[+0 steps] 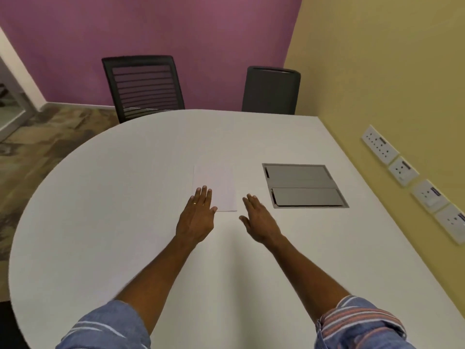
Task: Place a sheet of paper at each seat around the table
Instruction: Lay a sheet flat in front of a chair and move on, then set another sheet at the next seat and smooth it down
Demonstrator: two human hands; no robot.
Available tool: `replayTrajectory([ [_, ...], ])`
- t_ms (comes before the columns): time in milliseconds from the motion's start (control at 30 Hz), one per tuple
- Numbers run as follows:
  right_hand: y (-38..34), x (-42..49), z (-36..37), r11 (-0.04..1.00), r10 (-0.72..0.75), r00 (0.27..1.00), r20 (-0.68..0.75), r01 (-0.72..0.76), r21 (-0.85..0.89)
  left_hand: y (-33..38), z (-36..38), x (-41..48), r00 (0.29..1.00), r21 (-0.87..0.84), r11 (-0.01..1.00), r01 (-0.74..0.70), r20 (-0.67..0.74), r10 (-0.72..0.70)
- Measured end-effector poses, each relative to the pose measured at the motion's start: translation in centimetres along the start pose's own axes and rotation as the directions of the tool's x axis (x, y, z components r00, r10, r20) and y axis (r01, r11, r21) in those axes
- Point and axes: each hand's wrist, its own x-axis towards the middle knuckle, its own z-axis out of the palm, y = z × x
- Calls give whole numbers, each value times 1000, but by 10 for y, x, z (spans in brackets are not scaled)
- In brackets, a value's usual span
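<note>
A white sheet of paper (217,183) lies flat near the middle of the white table (100,210). My left hand (197,216) reaches out with straight fingers, its fingertips over the sheet's near left corner. My right hand (260,219) is stretched out flat just right of the sheet, apart from it, holding nothing. Two dark chairs stand at the far side: a mesh-backed chair (143,85) at the left and a solid-backed chair (271,89) at the right.
A grey metal cable hatch (303,185) is set into the tabletop right of the paper. A yellow wall with several socket plates (402,170) runs along the table's right edge. A purple wall stands behind the chairs. Patterned floor shows at the left.
</note>
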Motion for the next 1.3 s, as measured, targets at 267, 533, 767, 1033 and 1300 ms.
replayTrajectory([
  [267,36,59,36,999,-31,992,119,29,20,3,45,35,997,-30,999,26,74,-23],
  [533,45,105,73,996,-36,985,166,22,85,-28,84,76,976,-45,988,146,167,-137],
  [767,63,152,109,992,30,964,265,-60,107,-50,128,114,942,-71,974,217,278,-189],
  [1033,74,192,144,995,81,933,352,-97,30,-69,173,135,887,-86,950,300,392,-245],
  [1300,63,208,170,980,117,953,279,-155,120,-69,198,141,896,-64,950,306,356,-265],
])
